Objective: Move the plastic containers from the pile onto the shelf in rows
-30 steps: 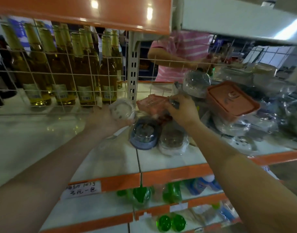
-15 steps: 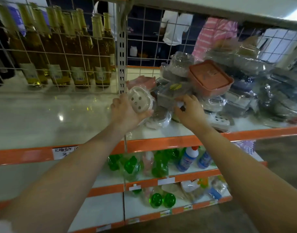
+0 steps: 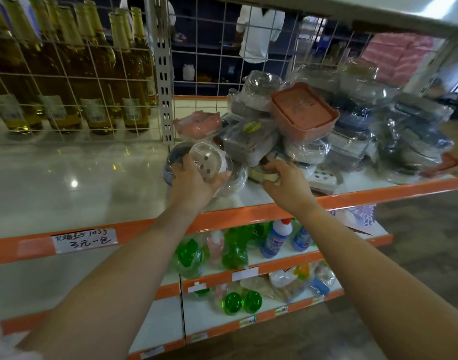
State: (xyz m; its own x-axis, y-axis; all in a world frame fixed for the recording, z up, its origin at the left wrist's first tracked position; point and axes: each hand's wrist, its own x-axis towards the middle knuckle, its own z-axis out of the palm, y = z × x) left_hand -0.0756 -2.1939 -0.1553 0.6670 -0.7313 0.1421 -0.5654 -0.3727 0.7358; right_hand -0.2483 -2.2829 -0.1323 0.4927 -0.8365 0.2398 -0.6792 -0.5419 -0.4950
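Gripping a clear holed container [image 3: 209, 162] near the shelf's [image 3: 67, 183] front edge, the left hand [image 3: 194, 183] curls round it, while the right hand [image 3: 285, 181] pinches a wrapped container [image 3: 261, 174] at the pile's [image 3: 352, 131] base.

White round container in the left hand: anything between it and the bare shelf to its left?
Nothing visible. The left hand grips the white round container at the pile's left edge; the shelf lies bare leftward up to the wire grid.

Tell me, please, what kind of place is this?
Probably a small shop: orange-edged shelves carry a handwritten price label, bottles stand in rows behind wire mesh, and wrapped plastic containers lie in a pile.
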